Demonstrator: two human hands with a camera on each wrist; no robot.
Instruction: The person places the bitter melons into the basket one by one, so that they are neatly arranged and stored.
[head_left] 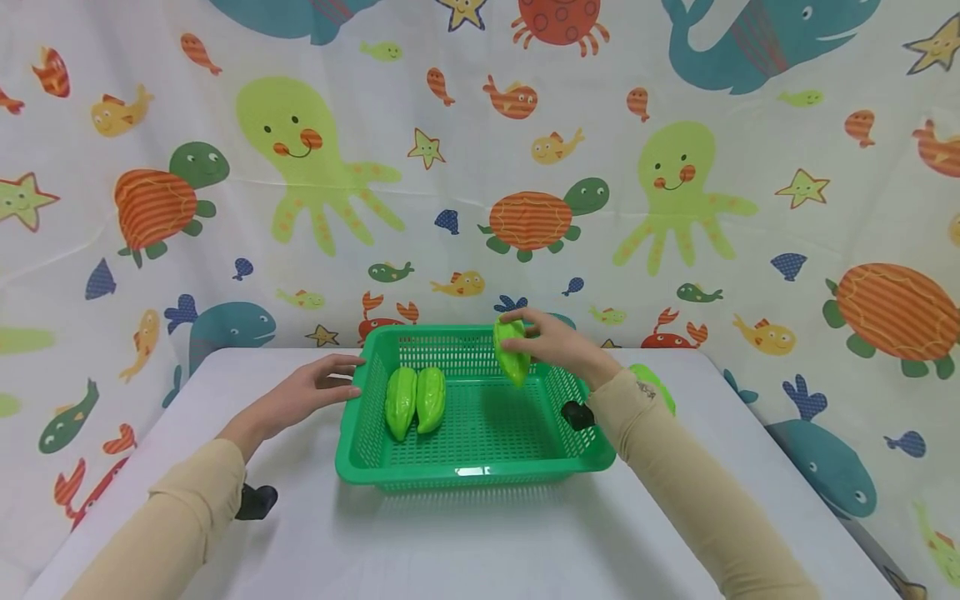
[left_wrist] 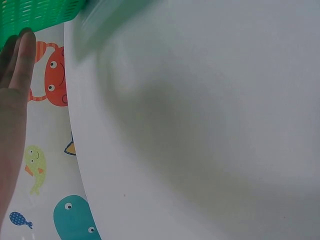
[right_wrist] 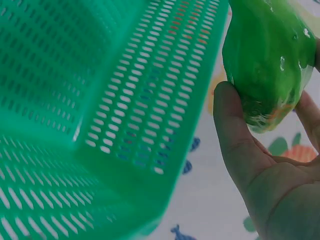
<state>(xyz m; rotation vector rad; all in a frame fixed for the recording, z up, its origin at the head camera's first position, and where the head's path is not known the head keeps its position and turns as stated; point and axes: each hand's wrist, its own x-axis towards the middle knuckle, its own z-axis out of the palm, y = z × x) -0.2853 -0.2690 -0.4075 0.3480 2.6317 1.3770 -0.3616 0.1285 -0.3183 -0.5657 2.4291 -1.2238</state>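
Note:
My right hand [head_left: 558, 343] holds a glossy bright green star fruit [head_left: 512, 354] between thumb and fingers, over the right back part of a green plastic basket [head_left: 472, 472]. In the right wrist view, the thumb presses one side of the star fruit [right_wrist: 270, 60] and the fingers are partly cut off. Two more ribbed star fruits [head_left: 401, 404] lie side by side at the left inside the basket. My left hand [head_left: 307, 390] is at the basket's left rim, its fingertips at the outer wall. Straight fingers [left_wrist: 24, 62] show there in the left wrist view.
Another bright green object [head_left: 654, 385] lies on the white table [head_left: 465, 542] to the right of the basket, partly hidden by my right forearm. Behind the table hangs a curtain [head_left: 450, 208] printed with sea animals.

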